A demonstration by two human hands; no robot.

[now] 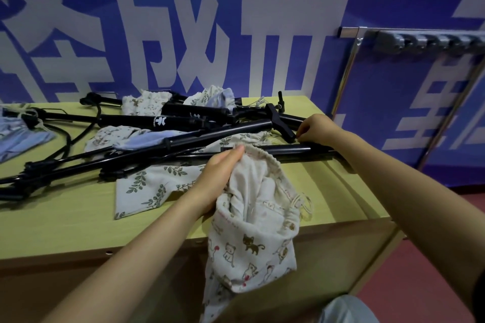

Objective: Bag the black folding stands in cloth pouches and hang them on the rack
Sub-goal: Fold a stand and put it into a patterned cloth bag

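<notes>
Head view: the left hand grips the cat-print pouch by its open mouth. The right hand pinches the near black stand — it lies left to right on the table, just behind the pouch.

Four or so black stands, six cloth pouches, two hands

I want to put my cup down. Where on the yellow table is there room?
The table's near-left stretch is bare, between its front edge and the leaf pouch. A smaller bare strip lies at the right end, past the cat pouch. The back is crowded with black stands and pouches.
</notes>
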